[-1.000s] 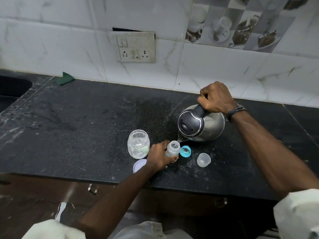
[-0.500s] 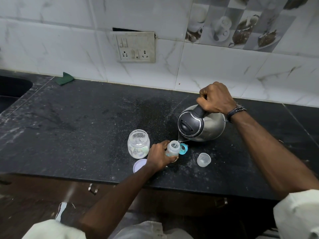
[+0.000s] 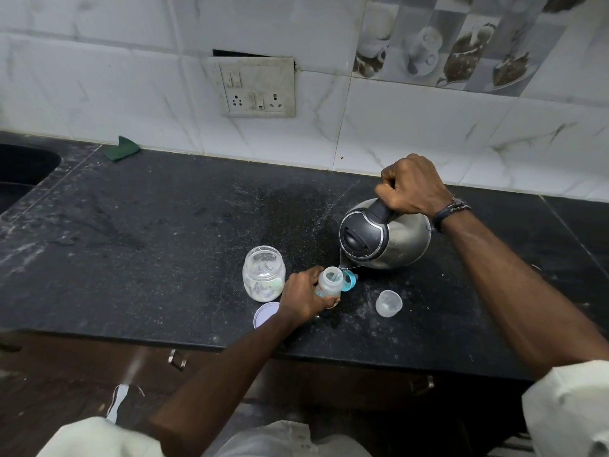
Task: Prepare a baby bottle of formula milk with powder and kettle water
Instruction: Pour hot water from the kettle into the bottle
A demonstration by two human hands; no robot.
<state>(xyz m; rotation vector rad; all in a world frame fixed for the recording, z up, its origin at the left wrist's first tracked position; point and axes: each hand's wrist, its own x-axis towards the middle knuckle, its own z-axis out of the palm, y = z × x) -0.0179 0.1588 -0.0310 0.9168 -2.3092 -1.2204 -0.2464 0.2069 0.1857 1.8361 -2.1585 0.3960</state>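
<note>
Both hands were busy: your right hand [image 3: 413,188] wrapped the kettle [image 3: 384,237] handle, tipped, spout right at the bottle [image 3: 329,282] mouth. Your left hand [image 3: 304,296] gripped that bottle on the counter [image 3: 164,242], teal ring [image 3: 350,280] probably touching it.

Single head-worn wide-angle view, looking forward and down over black countertop [image 3: 164,225] toward tiled wall [image 3: 99,77]; close, arm's-reach range.
</note>
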